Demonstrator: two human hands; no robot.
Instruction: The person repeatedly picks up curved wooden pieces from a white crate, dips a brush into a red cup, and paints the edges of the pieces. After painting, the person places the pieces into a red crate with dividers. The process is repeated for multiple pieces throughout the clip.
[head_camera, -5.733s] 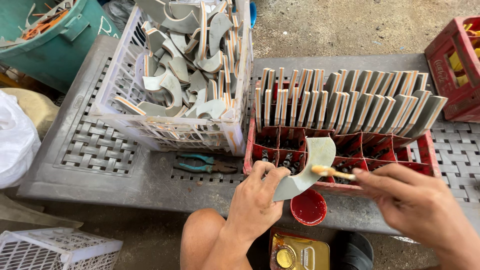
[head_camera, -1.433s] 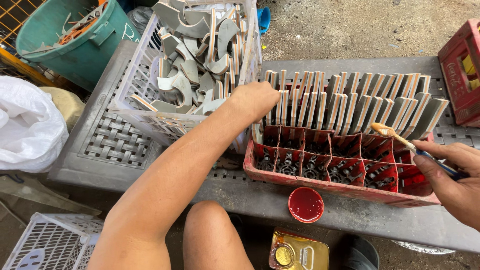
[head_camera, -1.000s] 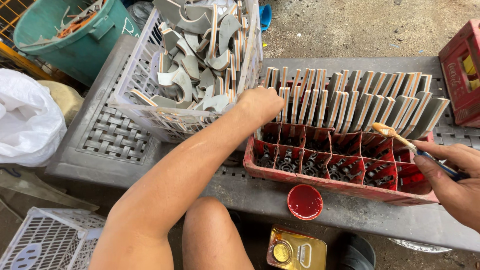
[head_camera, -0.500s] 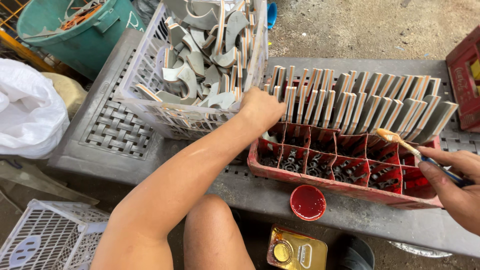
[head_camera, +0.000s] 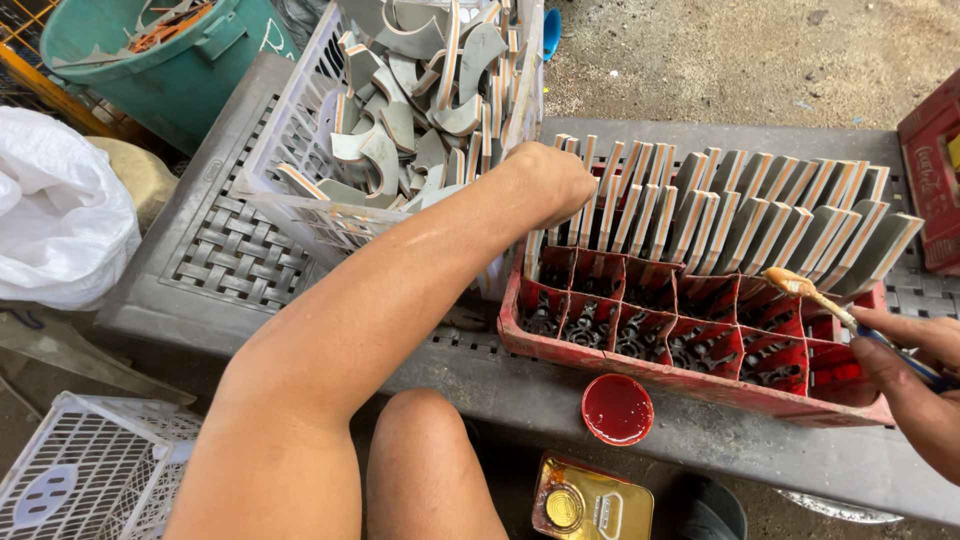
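Reaching across, the left hand (head_camera: 548, 182) rests closed at the left end of the row of curved grey pieces (head_camera: 740, 215) standing on edge in the red divided crate (head_camera: 690, 370); whether it grips one I cannot tell. Seat each piece upright and snug to its neighbour. The right hand (head_camera: 915, 385) pinches a glue-tipped brush (head_camera: 815, 297) above the crate; keep it off the finished row

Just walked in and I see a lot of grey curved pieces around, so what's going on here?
A person sits at a grey bench. The left hand reaches to the row of curved grey pieces standing along the red crate, beside a white basket heaped with more. The right hand holds a small brush over the crate. A red lid lies in front.
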